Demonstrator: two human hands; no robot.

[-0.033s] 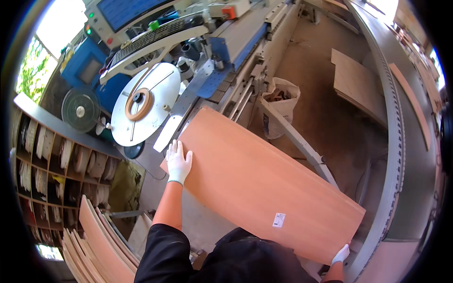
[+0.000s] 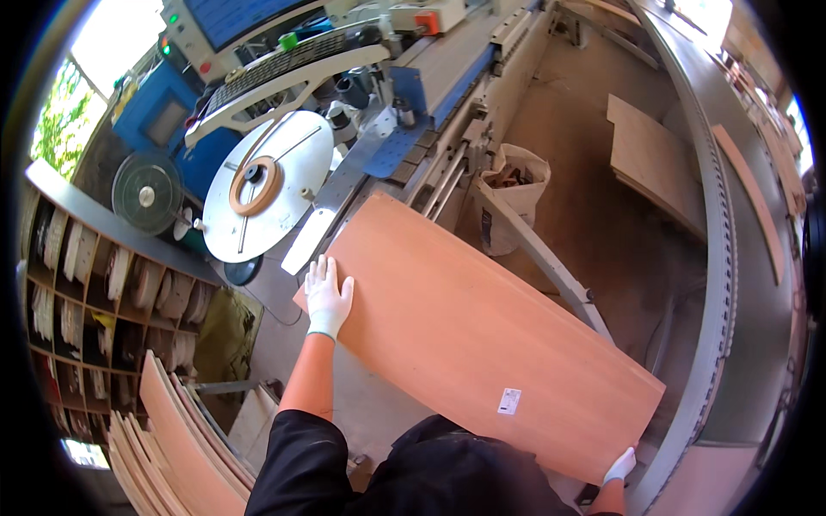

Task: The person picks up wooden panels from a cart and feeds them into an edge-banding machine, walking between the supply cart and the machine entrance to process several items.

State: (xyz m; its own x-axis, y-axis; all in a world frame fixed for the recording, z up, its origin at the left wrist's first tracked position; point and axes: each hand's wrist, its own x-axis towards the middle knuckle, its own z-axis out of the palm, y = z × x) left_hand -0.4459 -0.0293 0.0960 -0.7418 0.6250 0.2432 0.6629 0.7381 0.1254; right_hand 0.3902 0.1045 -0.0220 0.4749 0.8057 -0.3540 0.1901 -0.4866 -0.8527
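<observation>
A long wood-toned panel (image 2: 465, 318) lies slantwise in front of me, a small white label (image 2: 508, 401) stuck near its lower edge. My left hand (image 2: 328, 297), in a white glove, rests flat on the panel's left end with fingers stretched and thumb apart. At the near right corner, my gloved right hand (image 2: 620, 465) grips the panel's edge; part of its fingers is hidden. The panel's far left corner is close to the edge-banding machine's metal bed (image 2: 335, 193).
A white disc (image 2: 292, 198) carries a brown roll of edge banding (image 2: 274, 187), below a keyboard (image 2: 275, 73). A whitish sack (image 2: 516, 211) stands beyond the panel. Boards (image 2: 194, 439) lean at lower left by a shelf rack (image 2: 86, 305). A metal conveyor rail (image 2: 718, 215) curves along the right.
The machine and shelves have shifted very slightly in view. Both hands and the panel keep nearly the same places.
</observation>
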